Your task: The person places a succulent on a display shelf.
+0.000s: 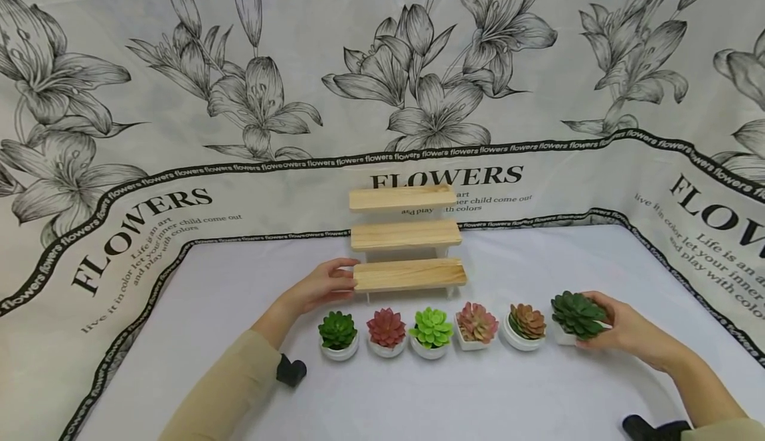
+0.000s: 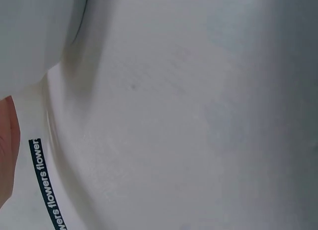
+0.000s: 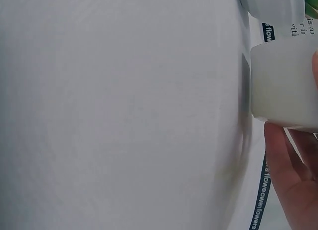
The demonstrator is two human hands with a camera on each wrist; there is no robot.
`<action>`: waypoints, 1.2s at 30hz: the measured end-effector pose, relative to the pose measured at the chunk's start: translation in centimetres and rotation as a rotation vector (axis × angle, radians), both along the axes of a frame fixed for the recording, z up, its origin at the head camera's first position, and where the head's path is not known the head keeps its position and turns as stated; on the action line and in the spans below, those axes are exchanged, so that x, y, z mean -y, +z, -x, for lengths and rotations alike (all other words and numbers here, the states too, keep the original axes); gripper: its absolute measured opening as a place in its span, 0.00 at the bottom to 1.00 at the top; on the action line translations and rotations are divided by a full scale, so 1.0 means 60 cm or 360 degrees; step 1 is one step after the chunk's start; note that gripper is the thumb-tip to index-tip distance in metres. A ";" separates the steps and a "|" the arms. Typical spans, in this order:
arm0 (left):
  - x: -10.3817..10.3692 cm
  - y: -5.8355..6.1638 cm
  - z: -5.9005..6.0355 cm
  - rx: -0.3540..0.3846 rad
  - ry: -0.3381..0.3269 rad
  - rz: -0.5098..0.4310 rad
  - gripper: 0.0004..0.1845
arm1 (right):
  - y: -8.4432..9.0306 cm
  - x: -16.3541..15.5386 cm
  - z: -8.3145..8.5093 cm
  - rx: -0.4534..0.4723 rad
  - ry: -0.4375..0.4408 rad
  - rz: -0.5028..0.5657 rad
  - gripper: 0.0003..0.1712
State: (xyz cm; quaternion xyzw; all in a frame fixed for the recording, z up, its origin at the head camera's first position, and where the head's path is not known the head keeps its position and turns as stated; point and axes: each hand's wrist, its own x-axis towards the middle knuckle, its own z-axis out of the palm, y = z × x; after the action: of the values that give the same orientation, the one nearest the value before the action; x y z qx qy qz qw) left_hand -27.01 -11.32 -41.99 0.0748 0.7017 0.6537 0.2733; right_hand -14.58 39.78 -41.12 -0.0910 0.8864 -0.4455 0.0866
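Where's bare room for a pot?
Free: all three wooden steps; white tabletop right of the steps, behind the pot row; in front of the row, between the sleeves; outside the left sleeve. Crowded: the row, its rightmost pot in the right hand; the narrow strip between row and steps; the bottom step's left end, at the left hand.

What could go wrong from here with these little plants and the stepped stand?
The right hand grips the dark green succulent beside the orange-brown succulent; a sideways swing might knock that neighbour over. The left hand is at the left end of the lowest wooden shelf, so a careless push there could shift the stepped stand.
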 end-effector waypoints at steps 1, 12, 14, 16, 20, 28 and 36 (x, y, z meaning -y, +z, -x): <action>-0.001 0.001 0.000 0.0005 0.0007 0.0004 0.29 | 0.001 0.001 0.001 0.0000 -0.0002 -0.0003 0.40; -0.010 0.005 0.000 0.0056 0.0030 -0.0008 0.28 | 0.048 0.009 0.020 -0.0018 -0.0074 -0.0093 0.44; -0.010 0.006 0.000 0.0059 0.0037 0.0004 0.28 | 0.059 0.013 0.025 -0.0020 -0.0077 -0.0100 0.44; -0.010 0.007 0.000 0.0059 0.0048 0.0020 0.28 | 0.070 0.019 0.031 -0.0030 -0.0064 -0.0095 0.44; -0.009 0.008 0.000 0.0059 0.0045 0.0031 0.28 | 0.092 0.029 0.042 -0.0054 -0.0050 -0.0061 0.43; -0.003 0.015 -0.005 0.0035 0.0010 -0.0015 0.29 | 0.141 0.056 0.071 0.0009 -0.0014 -0.0063 0.51; -0.012 0.016 -0.003 0.0104 0.0105 0.0060 0.28 | 0.185 0.093 0.102 -0.0059 0.0038 -0.0053 0.48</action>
State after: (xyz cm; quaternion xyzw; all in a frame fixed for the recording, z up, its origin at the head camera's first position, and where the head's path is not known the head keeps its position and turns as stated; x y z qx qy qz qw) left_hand -26.84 -10.59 -41.05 0.0251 0.7067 0.6512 0.2756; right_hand -20.69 34.18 -29.99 -0.1085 0.8941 -0.4277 0.0771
